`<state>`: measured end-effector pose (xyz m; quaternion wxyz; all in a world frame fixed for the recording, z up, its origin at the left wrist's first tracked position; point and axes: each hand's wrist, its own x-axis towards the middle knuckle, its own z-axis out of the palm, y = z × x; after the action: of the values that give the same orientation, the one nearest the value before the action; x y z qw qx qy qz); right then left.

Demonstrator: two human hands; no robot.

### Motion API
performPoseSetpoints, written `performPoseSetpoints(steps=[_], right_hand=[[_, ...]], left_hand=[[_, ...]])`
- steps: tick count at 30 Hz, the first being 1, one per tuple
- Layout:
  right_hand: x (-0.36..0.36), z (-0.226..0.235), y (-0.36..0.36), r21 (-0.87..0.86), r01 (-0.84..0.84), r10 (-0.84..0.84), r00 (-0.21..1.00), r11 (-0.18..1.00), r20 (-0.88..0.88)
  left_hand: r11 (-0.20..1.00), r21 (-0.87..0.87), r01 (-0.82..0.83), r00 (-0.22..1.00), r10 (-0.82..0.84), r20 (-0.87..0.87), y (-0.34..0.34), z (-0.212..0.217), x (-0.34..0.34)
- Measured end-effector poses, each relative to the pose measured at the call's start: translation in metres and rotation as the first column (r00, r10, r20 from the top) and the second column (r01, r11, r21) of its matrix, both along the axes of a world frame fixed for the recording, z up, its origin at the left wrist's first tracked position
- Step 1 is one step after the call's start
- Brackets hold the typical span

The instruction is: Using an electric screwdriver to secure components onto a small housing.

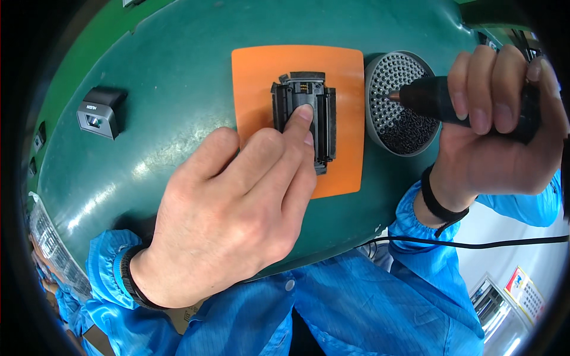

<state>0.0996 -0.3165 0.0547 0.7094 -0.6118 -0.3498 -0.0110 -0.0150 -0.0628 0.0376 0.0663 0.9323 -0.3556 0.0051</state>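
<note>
My left hand (237,202) rests on the green table, with its index finger pressing down on a black plastic part (304,113) that lies on an orange mat (344,89). My right hand (499,118) grips a black electric screwdriver (439,101) held sideways. The driver's tip points left over a round grey perforated tray (392,77) that holds many small dark screws. Both wrists wear black straps below blue sleeves.
A small grey and black boxy device (98,113) sits at the left of the green table (166,89). A black cable (487,242) runs from my right wrist off to the right. Floor and a cabinet show at the lower right.
</note>
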Motion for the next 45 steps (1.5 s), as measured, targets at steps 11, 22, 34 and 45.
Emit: performPoseSetpoints(steps=[11, 22, 34, 45], right_hand=[[0.003, -0.004, 0.013, 0.179, 0.109, -0.078, 0.982, 0.978, -0.174], [0.011, 0.032, 0.018, 0.079, -0.166, 0.174, 0.979, 0.983, -0.105], [0.007, 0.011, 0.051, -0.029, -0.127, 0.125, 0.99, 0.991, -0.059], [0.007, 0.005, 0.06, -0.044, -0.115, 0.113, 0.993, 0.992, -0.042]], left_hand=[[1.0, -0.017, -0.002, 1.0, 0.002, 0.009, 0.004, -0.003, 0.002], [0.999, -0.012, -0.032, 0.992, 0.033, 0.124, 0.003, -0.016, -0.008], [0.997, -0.061, -0.041, 0.989, 0.05, 0.138, -0.001, -0.018, -0.009], [0.997, -0.061, -0.044, 0.991, 0.052, 0.125, -0.001, -0.017, -0.009]])
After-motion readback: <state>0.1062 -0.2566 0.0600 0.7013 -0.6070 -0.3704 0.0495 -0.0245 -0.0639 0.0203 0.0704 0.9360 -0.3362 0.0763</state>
